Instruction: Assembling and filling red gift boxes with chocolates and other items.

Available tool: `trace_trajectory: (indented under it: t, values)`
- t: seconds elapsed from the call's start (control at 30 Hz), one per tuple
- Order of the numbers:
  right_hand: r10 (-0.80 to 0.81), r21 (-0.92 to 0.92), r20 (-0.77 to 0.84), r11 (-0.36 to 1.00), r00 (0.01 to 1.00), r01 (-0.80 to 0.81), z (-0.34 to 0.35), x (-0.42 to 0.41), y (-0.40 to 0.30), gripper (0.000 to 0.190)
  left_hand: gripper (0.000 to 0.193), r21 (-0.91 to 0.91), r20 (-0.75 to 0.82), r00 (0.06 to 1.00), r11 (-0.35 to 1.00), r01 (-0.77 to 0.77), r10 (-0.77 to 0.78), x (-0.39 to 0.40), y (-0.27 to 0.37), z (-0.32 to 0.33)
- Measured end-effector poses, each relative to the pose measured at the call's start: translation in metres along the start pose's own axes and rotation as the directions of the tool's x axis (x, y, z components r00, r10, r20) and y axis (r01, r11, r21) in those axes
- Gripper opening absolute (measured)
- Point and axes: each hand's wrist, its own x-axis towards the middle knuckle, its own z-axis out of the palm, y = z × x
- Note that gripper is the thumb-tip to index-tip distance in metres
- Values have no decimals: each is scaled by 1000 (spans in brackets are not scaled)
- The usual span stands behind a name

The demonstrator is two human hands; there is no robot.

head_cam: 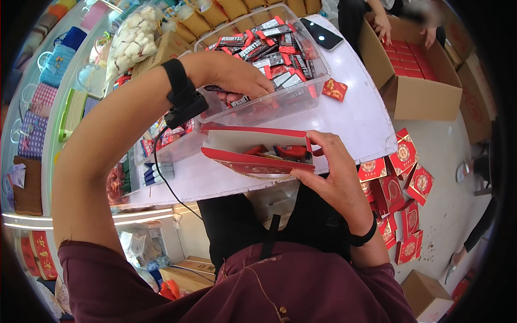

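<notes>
My left hand (244, 78) reaches into a clear plastic bin (258, 115) heaped with Hershey's chocolate bars (266, 44). Its fingers are bent down among the bars, and a bar (239, 101) shows just under them. Whether they grip it is hidden. My right hand (331, 161) holds the right end of a red paper gift box (258, 166), thumb on the near side and fingers at the far side. The box lies open at the top, with a gold cord along its near side. Inside are a few wrapped sweets (291, 152), mostly towards the right end.
A phone (322, 34) and a red packet (335, 89) lie on the white table (351, 121). Smaller clear bins of sweets (169, 137) stand at the left. Red boxes (398, 194) are piled on the floor. Another person's hands (381, 28) reach into a cardboard carton (426, 97).
</notes>
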Motion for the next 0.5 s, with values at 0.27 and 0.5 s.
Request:
trace_trajectory:
  t: [0.27, 0.5]
  values:
    - [-16, -6, -13, 1000, 1000, 16, 0, 0, -2, 65, 28, 157, 28, 997, 986, 62, -67, 17, 0, 3]
    - [3, -9, -11, 1000, 1000, -3, 1, -1, -4, 64, 25, 200, -178, 983, 980, -4, 40, -9, 3, -3]
